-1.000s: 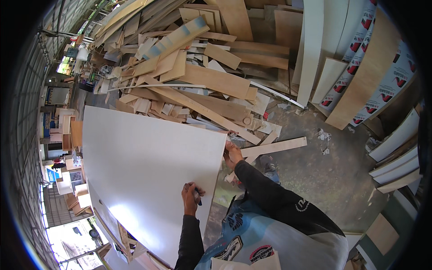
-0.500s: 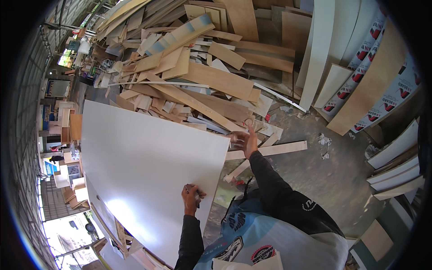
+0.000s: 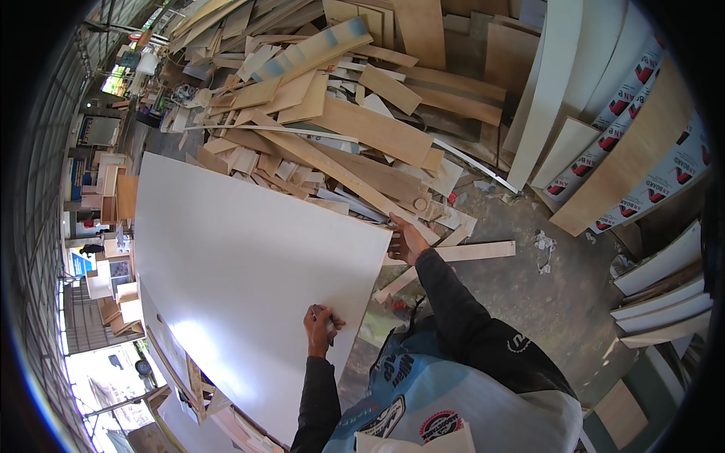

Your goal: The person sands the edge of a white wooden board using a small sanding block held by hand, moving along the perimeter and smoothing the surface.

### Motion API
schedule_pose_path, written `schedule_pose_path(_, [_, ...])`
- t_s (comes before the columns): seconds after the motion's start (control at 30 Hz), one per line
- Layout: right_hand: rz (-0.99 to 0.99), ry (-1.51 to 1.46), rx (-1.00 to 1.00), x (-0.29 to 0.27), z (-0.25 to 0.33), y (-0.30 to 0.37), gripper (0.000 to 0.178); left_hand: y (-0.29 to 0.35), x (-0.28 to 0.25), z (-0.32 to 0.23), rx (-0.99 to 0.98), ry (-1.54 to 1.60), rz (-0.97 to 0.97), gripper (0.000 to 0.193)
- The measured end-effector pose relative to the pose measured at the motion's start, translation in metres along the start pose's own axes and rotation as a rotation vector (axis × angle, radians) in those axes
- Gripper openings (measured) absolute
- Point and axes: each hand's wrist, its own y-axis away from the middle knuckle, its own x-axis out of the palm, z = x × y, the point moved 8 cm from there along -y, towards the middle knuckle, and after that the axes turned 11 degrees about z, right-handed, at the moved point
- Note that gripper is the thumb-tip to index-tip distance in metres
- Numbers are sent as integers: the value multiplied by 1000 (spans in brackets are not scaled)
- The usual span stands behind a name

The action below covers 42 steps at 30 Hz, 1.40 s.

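A large white board (image 3: 249,249) lies in front of me, its right corner pointing toward the scrap pile. Above its surface near the right edge, my left hand (image 3: 323,330) is closed around a small dark object, mostly covered by the fingers and too small to name. At the far right corner, my right hand (image 3: 408,241) has its fingers curled at the board's edge, gripping it. Dark sleeves cover both forearms.
Beyond the board is a heap of wood offcuts (image 3: 370,132). Tall panels (image 3: 547,98) lean at the right, with more stacked strips (image 3: 664,302) nearer. A pale wooden strip (image 3: 483,250) lies on the concrete floor beside my right hand, with crumpled scraps (image 3: 544,245) farther right.
My right hand has come from a spread pose beside the corner to a hold on the board's edge. My left hand stays closed in nearly the same spot. The view has shifted slightly.
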Motion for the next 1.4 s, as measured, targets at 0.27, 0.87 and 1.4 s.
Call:
schedule_pose_path(0.27, [-253, -237, 33, -26, -28, 6, 84, 1, 2, 5, -15, 9, -16, 17])
schedule_pose_path(0.87, [286, -245, -155, -9, -8, -47, 5, -6, -9, 7, -9, 77, -25, 14])
schedule_pose_path(1.4, [66, -456, 8, -48, -42, -58, 16, -10, -5, 19, -2, 116, -63, 13])
